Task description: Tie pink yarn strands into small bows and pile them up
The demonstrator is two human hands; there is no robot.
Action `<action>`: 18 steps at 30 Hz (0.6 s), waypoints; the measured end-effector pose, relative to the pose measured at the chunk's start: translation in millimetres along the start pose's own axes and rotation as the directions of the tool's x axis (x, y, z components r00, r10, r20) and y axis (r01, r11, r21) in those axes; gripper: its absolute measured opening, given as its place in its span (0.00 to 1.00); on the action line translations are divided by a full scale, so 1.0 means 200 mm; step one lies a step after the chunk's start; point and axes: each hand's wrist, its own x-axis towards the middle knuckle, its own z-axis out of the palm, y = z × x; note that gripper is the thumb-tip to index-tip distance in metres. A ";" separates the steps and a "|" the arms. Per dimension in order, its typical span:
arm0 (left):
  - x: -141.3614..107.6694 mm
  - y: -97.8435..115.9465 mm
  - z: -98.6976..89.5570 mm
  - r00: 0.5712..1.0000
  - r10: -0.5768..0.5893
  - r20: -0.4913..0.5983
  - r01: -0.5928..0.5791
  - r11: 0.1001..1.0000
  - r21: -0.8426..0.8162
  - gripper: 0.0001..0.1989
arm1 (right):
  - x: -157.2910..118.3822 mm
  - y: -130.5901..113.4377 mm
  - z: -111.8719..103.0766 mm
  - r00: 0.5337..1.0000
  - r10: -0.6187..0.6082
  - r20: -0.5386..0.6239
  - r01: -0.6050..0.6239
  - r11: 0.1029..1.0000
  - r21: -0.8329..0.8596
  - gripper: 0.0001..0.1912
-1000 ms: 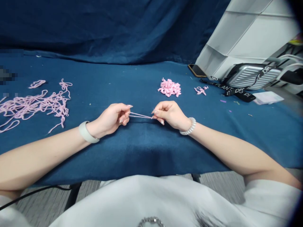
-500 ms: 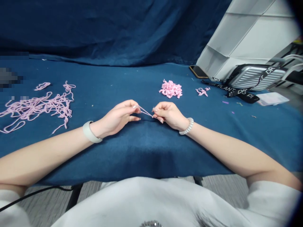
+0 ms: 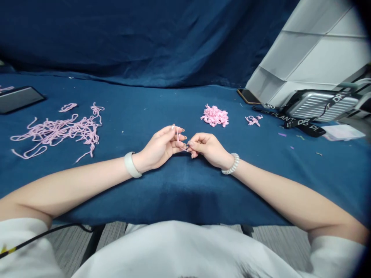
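Left hand neared right hand, both pinching yarn.

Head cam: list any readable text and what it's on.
"PLANT": white letters on the black lanyard strap.
"D3 PL": further along the same strap.
"DR": on the strap where it crosses the silver ribbed case.
Pale card at right: any marks too small to read.

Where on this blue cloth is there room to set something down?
Bare blue cloth lies between the loose pink yarn tangle and pink knotted yarn pile, and below the left hand and right hand. Crowded: around the silver ribbed case.
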 end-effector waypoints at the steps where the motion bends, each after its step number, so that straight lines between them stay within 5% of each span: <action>1: 0.00 0.00 0.00 1.000 0.000 -0.007 0.000 1.000 -0.005 0.09 | 0.00 0.00 0.01 1.000 0.003 -0.003 -0.003 1.000 0.015 0.12; 8: -0.01 -0.04 0.00 0.999 -0.044 -0.028 0.043 0.998 -0.036 0.08 | 0.01 0.00 0.04 0.996 0.079 -0.048 -0.067 0.974 0.215 0.13; 13: -0.01 -0.06 -0.01 0.993 -0.119 -0.001 0.119 0.993 -0.025 0.13 | 0.01 0.01 0.04 0.987 0.083 -0.137 -0.050 0.973 0.226 0.15; 18: -0.01 -0.07 -0.01 0.994 -0.109 -0.007 0.109 0.992 0.067 0.06 | 0.01 0.02 0.04 0.981 0.043 -0.190 -0.005 0.980 0.199 0.15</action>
